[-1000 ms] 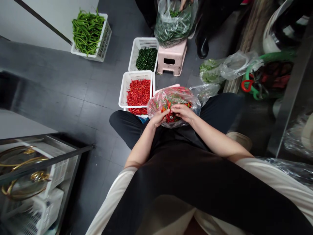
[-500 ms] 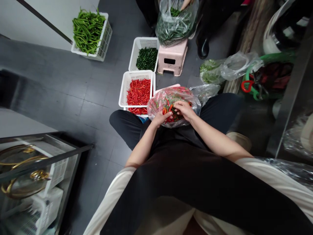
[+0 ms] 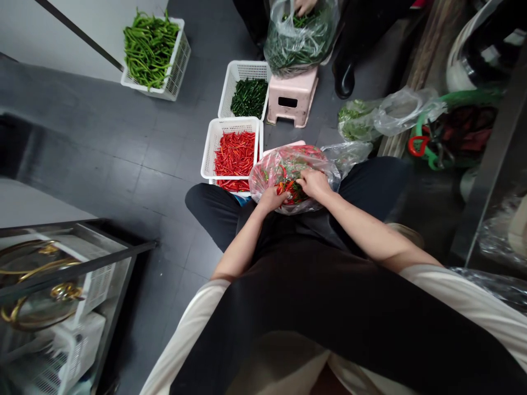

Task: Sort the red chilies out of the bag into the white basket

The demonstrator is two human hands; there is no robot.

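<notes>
A clear plastic bag (image 3: 263, 171) of red chili peppers (image 3: 297, 192) with green stems lies open in front of my lap. At its near left side my left hand (image 3: 272, 198) is closed around a few red chilies. My right hand (image 3: 315, 184) is over the bag's right part, its fingers pinched together among the stems; what they hold is too small to make out. Left of the bag, a white basket (image 3: 208, 148) holds loose red chilies, stacked on another basket of red chilies.
Behind stands a white basket (image 3: 224, 90) of dark green chilies, beside a pink stool (image 3: 294, 99) bearing a bag of green chilies (image 3: 300, 49), where another person's hand (image 3: 304, 6) reaches. Long green peppers (image 3: 150, 49) fill a basket at far left. Red-handled scissors (image 3: 420, 145) lie right.
My right hand has shifted slightly right and its fingers have drawn together. My left hand stays at the chilies. The other person's hand has come further into view over their bag.
</notes>
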